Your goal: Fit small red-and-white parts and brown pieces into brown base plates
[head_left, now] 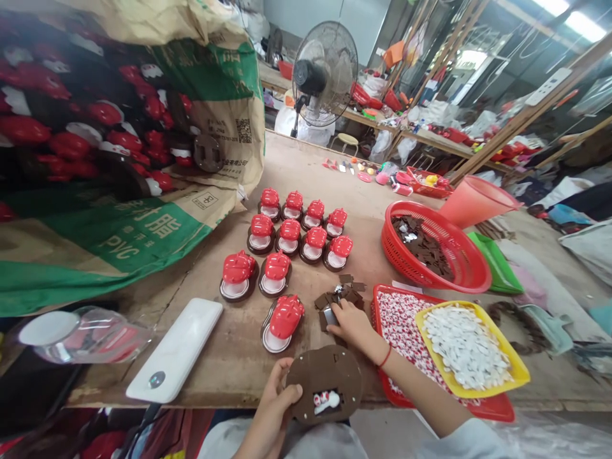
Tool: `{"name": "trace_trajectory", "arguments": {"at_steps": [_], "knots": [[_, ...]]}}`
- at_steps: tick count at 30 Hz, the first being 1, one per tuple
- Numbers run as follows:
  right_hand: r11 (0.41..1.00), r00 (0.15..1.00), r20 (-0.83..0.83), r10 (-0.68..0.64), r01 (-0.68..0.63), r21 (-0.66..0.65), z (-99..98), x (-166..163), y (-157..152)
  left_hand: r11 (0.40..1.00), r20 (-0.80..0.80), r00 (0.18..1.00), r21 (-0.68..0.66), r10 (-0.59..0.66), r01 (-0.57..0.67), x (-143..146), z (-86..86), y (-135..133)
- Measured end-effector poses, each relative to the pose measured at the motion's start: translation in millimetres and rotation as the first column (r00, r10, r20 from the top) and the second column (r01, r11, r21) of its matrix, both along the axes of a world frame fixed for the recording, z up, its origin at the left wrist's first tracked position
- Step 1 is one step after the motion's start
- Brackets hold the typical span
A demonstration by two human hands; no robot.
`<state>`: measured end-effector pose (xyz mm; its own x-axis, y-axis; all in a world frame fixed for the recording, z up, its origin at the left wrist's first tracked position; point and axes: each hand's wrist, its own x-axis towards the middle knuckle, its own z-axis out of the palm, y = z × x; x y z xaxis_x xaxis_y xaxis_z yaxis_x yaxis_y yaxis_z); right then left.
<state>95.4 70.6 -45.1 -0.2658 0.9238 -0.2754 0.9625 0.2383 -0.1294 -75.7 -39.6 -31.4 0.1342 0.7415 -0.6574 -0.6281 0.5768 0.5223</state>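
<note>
My left hand (276,405) grips the edge of a brown plastic toy base (351,382), its underside turned up. A square opening in it holds small red-and-white balls and a white plastic spoon-shaped piece (327,401). My right hand (352,324), a red string at the wrist, reaches into a pile of small flat brown plastic covers (351,294). Its fingers are bent down onto the pile; what they pinch, if anything, is hidden. Just beyond my left hand lies a red-capped toy (285,319) on a brown base, and several like it stand in rows behind.
At left, a large sack (201,191) lies open with more red toys. A white phone (174,350) and a clear bottle (90,335) lie near the front edge. To the right are a red basket (389,245) of brown covers, a red tray (377,319) and a yellow tray (521,376) of white pieces.
</note>
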Motion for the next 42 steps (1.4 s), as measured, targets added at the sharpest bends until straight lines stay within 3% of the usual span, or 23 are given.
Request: {"name": "trace_trajectory", "arguments": {"at_steps": [6, 11, 12, 13, 14, 16, 18, 21, 23, 25, 30, 34, 38, 42], "knots": [[0.999, 0.997, -0.077, -0.014, 0.011, -0.041, -3.3, -5.9, 17.1, 0.998, 0.024, 0.998, 0.021, -0.052, 0.052, -2.7, -6.5, -0.3], [0.995, 0.949, -0.3, -0.099, 0.101, -0.011, 30.5, 10.7, 3.3, 1.0, 0.032, 0.999, -0.001, 0.011, -0.011, -0.7, -7.2, -1.3], [0.986, 0.909, -0.389, -0.152, 0.168, 0.007, 38.4, 12.3, -8.1, 0.999, 0.032, 0.999, -0.013, 0.04, -0.04, 0.9, -7.2, -1.7], [0.958, 0.805, -0.544, -0.237, 0.286, 0.004, 45.2, 12.3, -22.0, 0.997, 0.032, 0.997, -0.027, 0.07, -0.07, 2.9, -7.3, -2.3], [0.922, 0.662, -0.681, -0.313, 0.383, -0.052, 50.2, 10.7, -37.7, 0.994, 0.029, 0.995, -0.04, 0.098, -0.097, 5.1, -7.6, -2.9], [0.87, 0.423, -0.802, -0.422, 0.436, -0.229, 53.6, 2.7, -70.1, 0.989, 0.024, 0.99, -0.044, 0.141, -0.14, 10.0, -8.5, -4.1], [0.822, 0.292, -0.805, -0.516, 0.432, -0.371, 48.4, -8.8, -97.3, 0.987, 0.024, 0.987, -0.018, 0.16, -0.159, 14.4, -9.4, -4.9], [0.74, 0.199, -0.772, -0.604, 0.5, -0.45, 33.7, -22.3, -119.8, 0.984, 0.013, 0.984, 0.035, 0.175, -0.175, 18.6, -8.9, -4.6], [0.695, 0.19, -0.755, -0.627, 0.575, -0.432, 26.4, -24.7, -124.5, 0.983, -0.002, 0.984, 0.042, 0.18, -0.18, 19.9, -7.2, -3.7], [0.687, 0.236, -0.742, -0.627, 0.617, -0.384, 23.6, -22.9, -125.0, 0.984, -0.01, 0.985, 0.034, 0.173, -0.172, 20.7, -5.4, -3.0], [0.778, 0.495, -0.664, -0.561, 0.589, -0.219, 26.2, -15.5, -125.9, 0.985, -0.019, 0.985, 0.043, 0.17, -0.169, 21.4, -2.7, -4.3], [0.83, 0.633, -0.568, -0.526, 0.529, -0.179, 27.7, -9.7, -126.1, 0.989, 0.009, 0.991, 0.063, 0.131, -0.131, 20.9, -1.8, -5.6], [0.772, 0.604, -0.531, -0.594, 0.613, -0.166, 25.3, 2.5, -121.2, 0.988, 0.081, 0.993, 0.124, 0.088, -0.098, 25.8, -1.9, -8.2], [0.738, 0.426, -0.648, -0.632, 0.586, -0.334, 7.3, 9.6, -131.5, 0.988, 0.102, 0.993, 0.136, 0.055, -0.068, 23.2, 1.6, -13.1]]}}
